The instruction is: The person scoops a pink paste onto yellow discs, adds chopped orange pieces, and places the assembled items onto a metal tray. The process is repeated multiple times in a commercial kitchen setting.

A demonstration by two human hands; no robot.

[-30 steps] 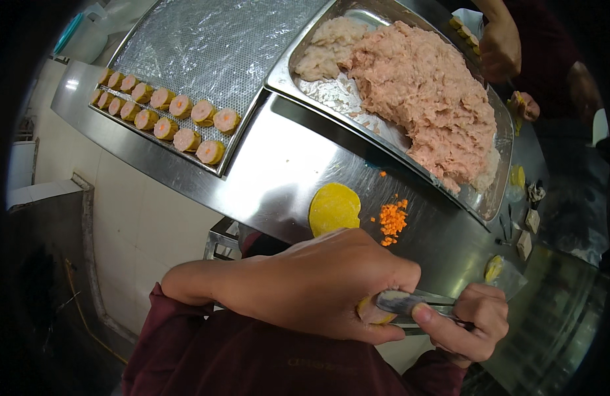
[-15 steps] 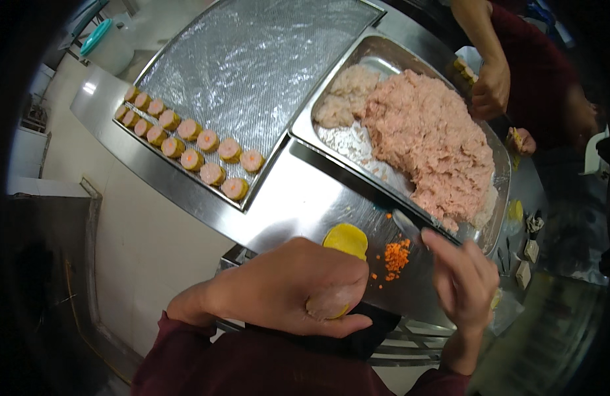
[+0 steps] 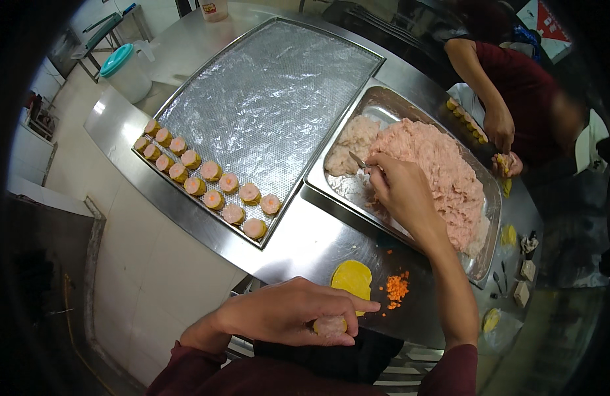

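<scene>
My left hand (image 3: 288, 312) curls around a siu mai dumpling (image 3: 331, 325) near the table's front edge, its pale meat top showing between finger and thumb. My right hand (image 3: 405, 193) reaches over the steel pan (image 3: 353, 206), gripping a small metal spatula (image 3: 356, 159). The spatula's tip is at the edge of the paler paste (image 3: 352, 135) in the pan's left part. Beside that paste lies a large mound of pink minced meat (image 3: 427, 158). A stack of round yellow wrappers (image 3: 353, 278) sits just beyond my left hand, with chopped orange bits (image 3: 397, 288) right of it.
Rows of siu mai (image 3: 211, 171) line the near edge of a film-covered tray (image 3: 272, 86). A lidded plastic jug (image 3: 128, 72) stands far left. At the far right, a co-worker's hands (image 3: 500, 129) work beside a row of dumplings. Small tools (image 3: 498, 280) lie at right.
My right hand has moved from beside the orange bits up and left into the pan with the spatula. My left index finger has stretched out, still holding the dumpling. The view has shifted.
</scene>
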